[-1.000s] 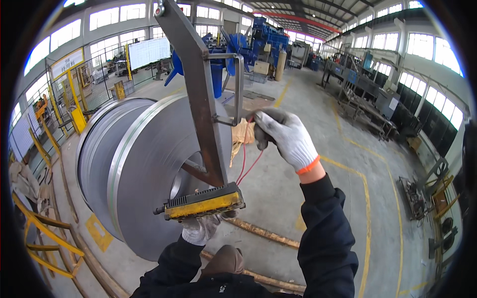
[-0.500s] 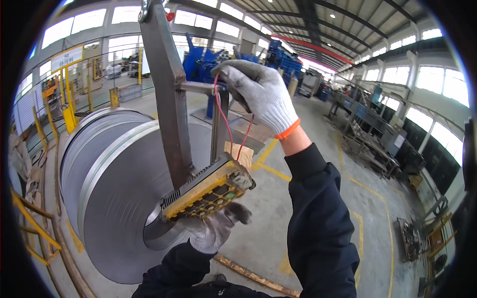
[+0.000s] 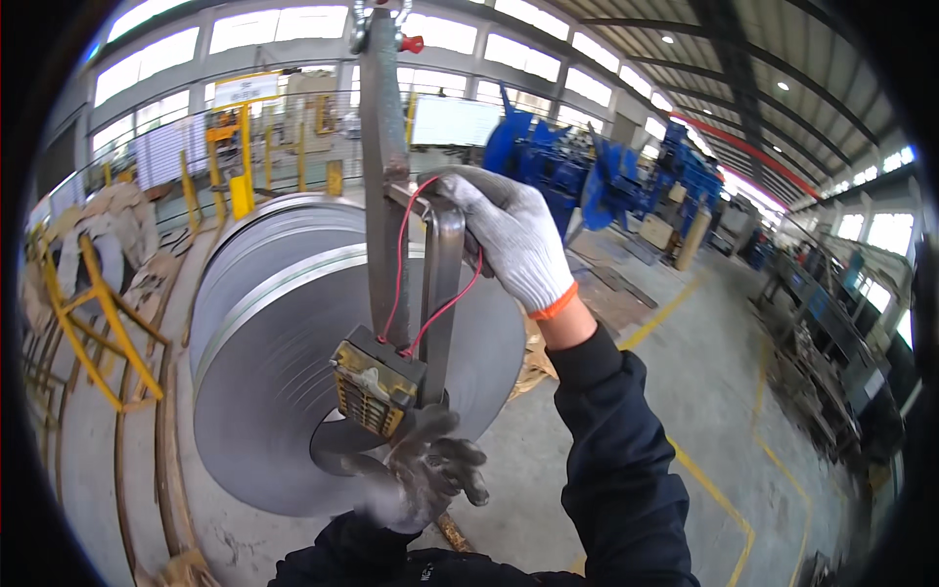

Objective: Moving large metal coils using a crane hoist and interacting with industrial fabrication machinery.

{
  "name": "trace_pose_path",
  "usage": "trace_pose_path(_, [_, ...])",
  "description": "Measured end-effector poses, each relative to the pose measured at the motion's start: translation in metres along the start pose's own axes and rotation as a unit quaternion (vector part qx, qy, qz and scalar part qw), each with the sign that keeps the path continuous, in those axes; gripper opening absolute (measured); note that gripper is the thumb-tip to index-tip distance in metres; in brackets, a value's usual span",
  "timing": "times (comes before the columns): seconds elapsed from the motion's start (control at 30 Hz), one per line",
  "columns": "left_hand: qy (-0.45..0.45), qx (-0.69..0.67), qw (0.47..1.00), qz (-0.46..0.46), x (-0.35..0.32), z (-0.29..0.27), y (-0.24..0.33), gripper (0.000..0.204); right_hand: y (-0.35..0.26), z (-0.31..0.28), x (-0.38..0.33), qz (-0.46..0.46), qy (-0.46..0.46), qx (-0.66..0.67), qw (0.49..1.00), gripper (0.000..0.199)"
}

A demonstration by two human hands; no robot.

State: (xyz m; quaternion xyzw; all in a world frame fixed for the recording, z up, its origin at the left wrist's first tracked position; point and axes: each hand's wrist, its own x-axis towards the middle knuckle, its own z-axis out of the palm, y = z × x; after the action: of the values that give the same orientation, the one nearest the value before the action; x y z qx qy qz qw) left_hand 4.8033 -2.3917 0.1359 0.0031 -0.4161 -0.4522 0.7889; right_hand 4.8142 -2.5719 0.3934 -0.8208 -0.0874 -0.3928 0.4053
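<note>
- The right hand, in a pale glove with an orange cuff, is curled over the top corner of the steel handle, with the red cord caught in its fingers.
- The left hand, gloved and darkly soiled, is unclosed, palm up and fingers spread, holding nothing; the two hands are well apart, one above the other.
- The yellow-and-black controller lies between them, below and left of the right hand and just above the left, which is clearly nearer.
- Both cord strands run from the controller's upper end to the right hand. Its long axis seems to slope downward toward the left palm, though foreshortening blurs this.
- Whether the left fingers touch its lower end, I cannot tell.
- The upright steel bar stands just left of the right hand, joined to the handle.
- Beyond the left hand and to its left is the front steel coil, with a rear coil behind.
</note>
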Motion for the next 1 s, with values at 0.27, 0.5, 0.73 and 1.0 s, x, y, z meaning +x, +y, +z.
trace_pose_path(0.27, [0.273,0.485,0.816,0.156,-0.047,0.060,0.001,0.078,0.029,0.017,-0.024,0.005,-0.016,0.324,0.946,0.038])
trace_pose_path(0.5, [0.275,0.862,0.396,0.157,-0.006,0.079,0.027,0.098,0.016,0.028,-0.072,0.069,-0.018,0.482,0.873,0.039])
trace_pose_path(0.73, [0.329,0.747,0.566,0.114,-0.005,0.073,0.002,0.101,0.017,0.025,-0.063,0.114,-0.227,0.581,0.773,0.075])
trace_pose_path(1.0, [0.288,0.767,0.571,0.051,-0.019,0.072,0.007,0.083,0.013,0.052,-0.033,0.133,-0.268,0.612,0.732,0.090])
